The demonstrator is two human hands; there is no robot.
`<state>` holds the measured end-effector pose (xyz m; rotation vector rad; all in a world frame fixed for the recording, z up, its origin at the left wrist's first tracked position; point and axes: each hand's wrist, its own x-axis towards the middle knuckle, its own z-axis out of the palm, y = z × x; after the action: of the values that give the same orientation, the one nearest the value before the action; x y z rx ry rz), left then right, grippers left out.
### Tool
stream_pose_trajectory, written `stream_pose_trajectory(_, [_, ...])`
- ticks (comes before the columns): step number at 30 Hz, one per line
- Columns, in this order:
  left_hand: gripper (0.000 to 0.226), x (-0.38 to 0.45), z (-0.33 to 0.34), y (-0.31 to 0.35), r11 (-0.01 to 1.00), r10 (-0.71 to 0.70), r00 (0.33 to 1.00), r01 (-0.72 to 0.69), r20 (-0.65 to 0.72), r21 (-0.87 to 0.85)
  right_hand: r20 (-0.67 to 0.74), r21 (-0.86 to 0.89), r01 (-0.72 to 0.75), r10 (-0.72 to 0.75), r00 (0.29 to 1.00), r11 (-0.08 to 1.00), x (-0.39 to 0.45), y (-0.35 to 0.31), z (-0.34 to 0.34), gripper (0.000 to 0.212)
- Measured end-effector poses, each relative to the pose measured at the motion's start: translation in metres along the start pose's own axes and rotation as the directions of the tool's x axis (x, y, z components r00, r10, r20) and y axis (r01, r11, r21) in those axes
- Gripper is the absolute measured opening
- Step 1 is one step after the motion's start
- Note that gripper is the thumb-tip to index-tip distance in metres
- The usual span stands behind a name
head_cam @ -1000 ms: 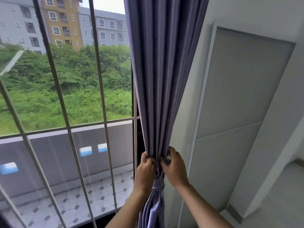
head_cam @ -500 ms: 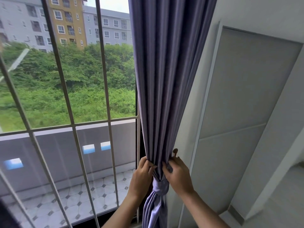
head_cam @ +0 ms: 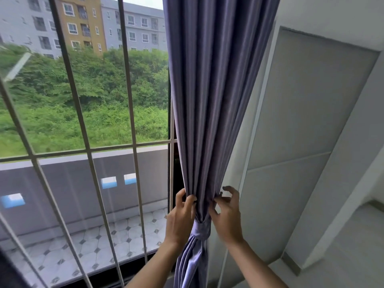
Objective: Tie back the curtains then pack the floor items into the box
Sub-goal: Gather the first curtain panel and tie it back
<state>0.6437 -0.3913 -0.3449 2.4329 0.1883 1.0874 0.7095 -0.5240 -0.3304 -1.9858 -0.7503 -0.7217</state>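
Note:
A purple curtain (head_cam: 209, 104) hangs gathered at the right edge of the window. A band of the same purple cloth (head_cam: 200, 229) is tied around it low down. Just above that band, my left hand (head_cam: 180, 217) pinches the curtain's left folds between thumb and fingers. On the curtain's right side is my right hand (head_cam: 227, 213). Its fingers are spread, the lower fingertips and thumb touch the fabric, and the upper fingers stand off it. No box or floor items are in view.
The window (head_cam: 87, 113) has slanted metal bars (head_cam: 133, 121) and looks onto a tiled balcony (head_cam: 99, 246), greenery and buildings. Right of the curtain is a grey wall with a recessed panel (head_cam: 301, 125). A strip of floor (head_cam: 340, 256) shows at the lower right.
Both hands held the gathered curtain tightly above the band; now the right hand's fingers have spread and the left grip has loosened to a pinch. The view has shifted slightly.

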Motion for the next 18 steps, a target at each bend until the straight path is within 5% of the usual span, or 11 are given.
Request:
stream_pose_trajectory(8, [0.036,0.008,0.004,0.007,0.983,-0.075,0.997,0.069,0.026,0.173,0.13,-0.097,0.033,-0.02,0.991,0.995,0.011,0.008,0.004,0.006])
stream_pose_trajectory(18, [0.022,0.004,0.02,-0.01,0.972,-0.056,0.993,0.03,0.105,0.233,0.088,-0.177,0.074,-0.059,0.994,0.982,0.013,0.018,0.015,0.008])
